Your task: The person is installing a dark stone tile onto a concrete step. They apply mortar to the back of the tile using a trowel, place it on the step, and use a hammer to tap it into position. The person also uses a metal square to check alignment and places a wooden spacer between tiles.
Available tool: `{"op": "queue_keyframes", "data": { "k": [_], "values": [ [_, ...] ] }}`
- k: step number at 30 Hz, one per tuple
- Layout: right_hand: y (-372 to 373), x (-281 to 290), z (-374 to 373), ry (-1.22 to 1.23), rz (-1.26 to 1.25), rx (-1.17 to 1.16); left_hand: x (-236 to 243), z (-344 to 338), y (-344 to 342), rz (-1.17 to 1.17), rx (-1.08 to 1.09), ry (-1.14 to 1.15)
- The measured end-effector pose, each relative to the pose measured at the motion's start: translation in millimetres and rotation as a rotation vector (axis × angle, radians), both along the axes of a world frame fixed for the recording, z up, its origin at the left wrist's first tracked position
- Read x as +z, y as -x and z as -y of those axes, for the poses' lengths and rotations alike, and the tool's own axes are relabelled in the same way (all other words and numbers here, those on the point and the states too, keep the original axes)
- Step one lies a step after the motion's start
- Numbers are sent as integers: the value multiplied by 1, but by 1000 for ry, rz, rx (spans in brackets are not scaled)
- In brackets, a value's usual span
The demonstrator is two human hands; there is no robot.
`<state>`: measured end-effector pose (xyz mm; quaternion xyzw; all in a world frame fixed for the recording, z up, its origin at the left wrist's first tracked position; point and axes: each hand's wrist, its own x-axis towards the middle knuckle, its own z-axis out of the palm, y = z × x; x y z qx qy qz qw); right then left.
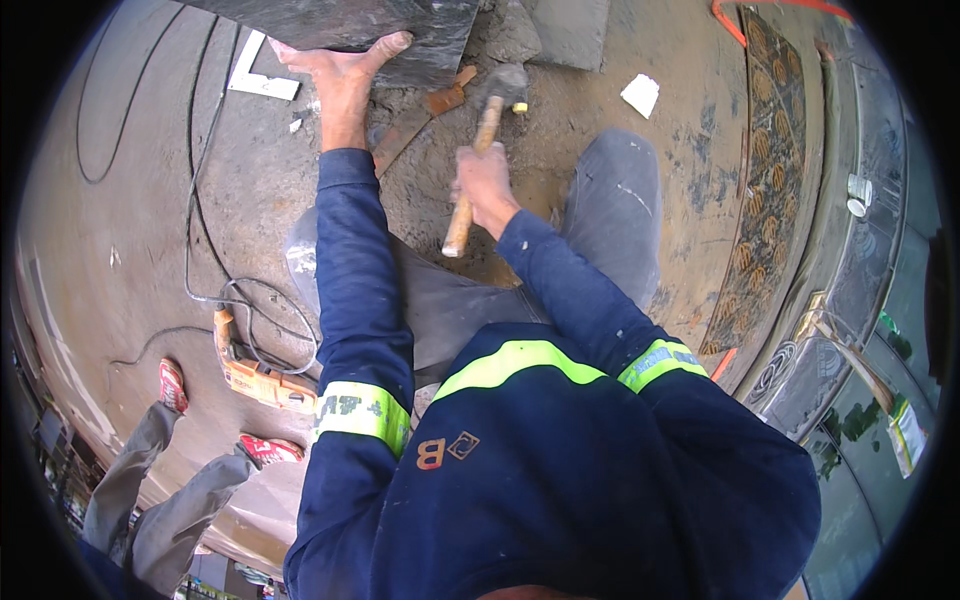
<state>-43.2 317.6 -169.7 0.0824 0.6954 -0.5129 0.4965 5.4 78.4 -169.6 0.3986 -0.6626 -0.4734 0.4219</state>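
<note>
Grey stone slab [435,40] sits well in from the ground [140,270]'s right edge. The left hand [345,75] braces its near edge, thumb wide, other fingers too hidden to judge. The right hand [484,185]'s fingers wrap the mallet [488,122]'s handle; light, flat taps seem best, keeping that thumb well clear.

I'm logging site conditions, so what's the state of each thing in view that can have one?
Dark slab: dusty; lifted or resting, unclear
Left grip: at the slab's near edge, thumb spread
Hammer: held, head pointing away
Right grip: closed around the handle
Orange power tool: lying down; on or off, unclear
Black cable: slack
White L-shaped piece: lying flat
White scrap: loose on the ground
</note>
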Motion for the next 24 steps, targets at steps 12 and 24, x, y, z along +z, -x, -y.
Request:
{"op": "queue_keyframes", "data": {
  "k": [12,24],
  "values": [
    [23,-13,-1,36,104,186,10,-14,8,-91,170,148],
    [56,-7,-9,-63,155,240,26,-25,1,-167,172,-42]
  ]
}}
